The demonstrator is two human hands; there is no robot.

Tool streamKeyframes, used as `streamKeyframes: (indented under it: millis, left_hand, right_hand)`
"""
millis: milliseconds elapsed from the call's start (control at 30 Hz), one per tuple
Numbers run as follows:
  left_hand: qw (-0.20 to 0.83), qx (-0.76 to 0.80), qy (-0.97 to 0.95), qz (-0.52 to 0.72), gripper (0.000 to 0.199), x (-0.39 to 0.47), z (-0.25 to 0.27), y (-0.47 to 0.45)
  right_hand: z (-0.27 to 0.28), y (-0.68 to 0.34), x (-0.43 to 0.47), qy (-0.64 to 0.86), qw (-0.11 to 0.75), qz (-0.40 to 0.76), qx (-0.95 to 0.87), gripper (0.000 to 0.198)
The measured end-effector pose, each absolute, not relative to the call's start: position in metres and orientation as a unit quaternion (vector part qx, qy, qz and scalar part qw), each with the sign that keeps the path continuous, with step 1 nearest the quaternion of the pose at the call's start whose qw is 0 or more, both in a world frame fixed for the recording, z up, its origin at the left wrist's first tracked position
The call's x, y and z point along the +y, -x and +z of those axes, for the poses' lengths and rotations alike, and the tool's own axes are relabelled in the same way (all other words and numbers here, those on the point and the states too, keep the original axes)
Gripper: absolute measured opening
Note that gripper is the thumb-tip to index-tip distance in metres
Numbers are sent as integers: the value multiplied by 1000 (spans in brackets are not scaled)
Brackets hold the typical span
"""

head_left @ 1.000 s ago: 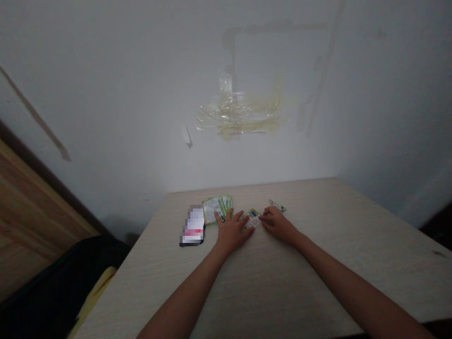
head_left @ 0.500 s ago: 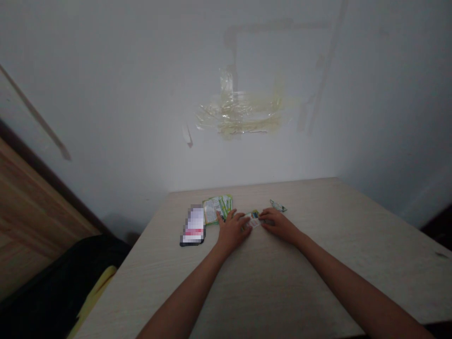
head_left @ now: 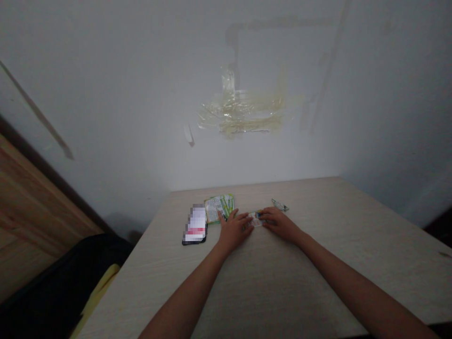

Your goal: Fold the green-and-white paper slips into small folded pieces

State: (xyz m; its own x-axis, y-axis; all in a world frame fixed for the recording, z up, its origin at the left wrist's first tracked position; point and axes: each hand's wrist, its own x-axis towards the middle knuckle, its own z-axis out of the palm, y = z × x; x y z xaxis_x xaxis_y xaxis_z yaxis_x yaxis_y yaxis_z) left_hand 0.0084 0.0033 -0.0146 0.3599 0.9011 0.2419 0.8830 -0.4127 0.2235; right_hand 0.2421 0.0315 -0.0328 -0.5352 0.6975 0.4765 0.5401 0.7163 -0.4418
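Between my hands, a small white printed paper [head_left: 256, 220] with blue, yellow and green patches lies on the table. My left hand [head_left: 235, 231] rests at its left edge, fingers spread and thumb stretched away. At the right edge, the fingers of my right hand [head_left: 280, 223] are bent together on the paper; its thumb is partly hidden. Just left of my left hand are several green-and-white printed sheets [head_left: 216, 209], overlapping in a fanned pile, with my thumb near their lower edge. A small crumpled greenish scrap [head_left: 280, 205] lies beyond my right hand.
A phone [head_left: 196, 226] with a blurred-out screen and dark edge lies left of the pile. The pale wooden table [head_left: 282, 278] meets a wall [head_left: 141, 94] carrying peeling clear tape [head_left: 243, 113]. Dark cloth [head_left: 95, 256] and a yellow item [head_left: 99, 292] sit beyond the table's left edge.
The view has shifted slightly. Both hands stay on the paper with hardly any movement, and the paper seems to lie a little flatter between them.
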Motion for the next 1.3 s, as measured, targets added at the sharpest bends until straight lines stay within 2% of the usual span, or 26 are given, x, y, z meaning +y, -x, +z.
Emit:
streamKeyframes:
  millis: [633, 867, 1000, 1300]
  left_hand:
    - [43, 548, -812, 198, 29, 3, -16, -9]
    - [37, 547, -812, 202, 29, 3, -17, -9]
    - [31, 552, -811, 193, 27, 3, -16, -9]
    - [18, 553, -809, 198, 26, 2, -16, -11]
  right_hand:
    - [-26, -240, 32, 319, 289, 15, -902, 17]
    - [-18, -245, 29, 313, 278, 53, -906, 21]
    - [-18, -243, 28, 302, 295, 80, -903, 17]
    - [-25, -232, 31, 381, 330, 127, -854, 17]
